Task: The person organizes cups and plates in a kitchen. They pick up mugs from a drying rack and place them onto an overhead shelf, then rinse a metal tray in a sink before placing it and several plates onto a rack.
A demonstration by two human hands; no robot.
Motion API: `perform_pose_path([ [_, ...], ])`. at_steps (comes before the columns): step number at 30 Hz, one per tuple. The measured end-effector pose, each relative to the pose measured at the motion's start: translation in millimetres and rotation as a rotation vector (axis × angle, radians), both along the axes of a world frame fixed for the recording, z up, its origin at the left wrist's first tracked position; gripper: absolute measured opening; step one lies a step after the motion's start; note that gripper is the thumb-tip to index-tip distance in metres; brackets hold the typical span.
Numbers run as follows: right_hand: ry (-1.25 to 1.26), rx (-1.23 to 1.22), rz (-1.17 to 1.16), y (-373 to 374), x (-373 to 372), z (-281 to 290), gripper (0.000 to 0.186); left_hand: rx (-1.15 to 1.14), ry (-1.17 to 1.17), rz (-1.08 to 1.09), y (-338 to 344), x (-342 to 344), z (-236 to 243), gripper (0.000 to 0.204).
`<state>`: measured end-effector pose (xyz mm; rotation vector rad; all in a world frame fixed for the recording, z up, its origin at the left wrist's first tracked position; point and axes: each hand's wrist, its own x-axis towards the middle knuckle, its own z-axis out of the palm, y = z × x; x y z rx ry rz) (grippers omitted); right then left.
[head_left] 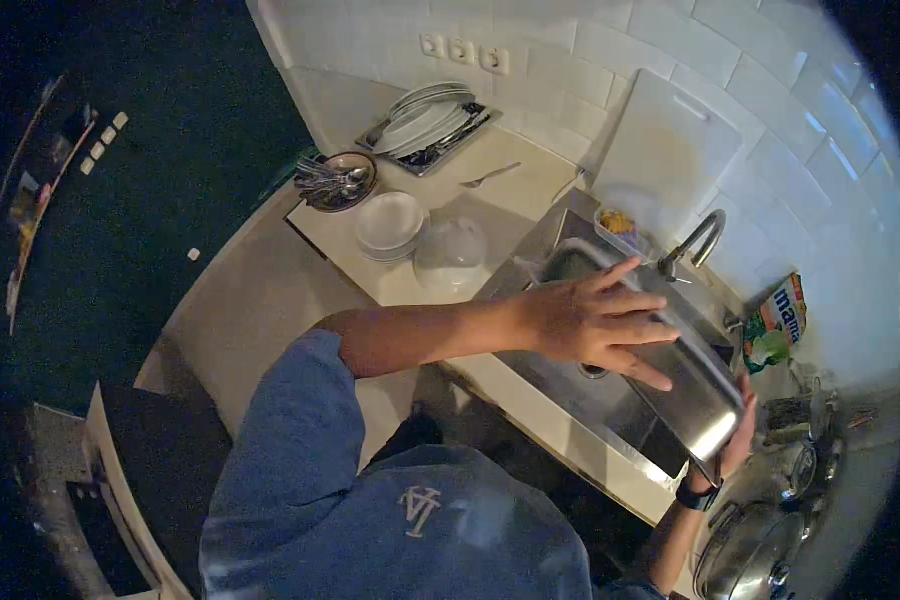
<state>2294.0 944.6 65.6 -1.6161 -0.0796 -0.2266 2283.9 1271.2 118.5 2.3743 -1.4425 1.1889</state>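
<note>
A deep rectangular stainless-steel pan (705,415) is tilted over the sink (560,375). My right hand (740,435), with a dark band at the wrist, grips the pan's near right end. Across the pan's upper side reaches my left hand (605,325), its fingers spread and nothing held in it. Whether the left palm touches the metal I cannot tell. The curved tap (708,238) stands just beyond the pan. Part of the basin and its drain is hidden beneath the pan and my left arm.
Left of the sink stand stacked white bowls (390,222), a glossy white rounded dish (452,255), a bowl of cutlery (345,180), a rack of plates (428,125) and a loose fork (490,176). A white cutting board (665,140) leans on the tiles. Pots (755,550) sit at right.
</note>
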Motion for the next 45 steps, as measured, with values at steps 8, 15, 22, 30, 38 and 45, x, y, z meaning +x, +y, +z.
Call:
perform_pose_path([
  [8,-0.69,-0.751,-0.628,0,-40,-29,0.055,-0.294,0.385,0.222,133,97,2,0.031],
  [15,-0.299,-0.545,-0.735,8,-83,-35,0.047,0.445,0.61,0.727,292,242,-135,0.015],
  [22,-0.458,-0.692,-0.566,67,-115,-27,0.053,0.676,0.567,0.694,286,285,-192,0.017],
  [30,-0.61,-1.15,-0.86,85,-125,-28,0.039,0.679,0.153,0.183,314,326,-212,0.011],
  [38,-0.419,-1.132,-1.046,101,-114,-6,0.046,0.22,0.34,0.422,251,251,-139,0.015],
  [45,-0.57,-0.793,-0.829,68,-88,-16,0.045,-0.176,0.547,0.76,301,126,-83,0.01],
])
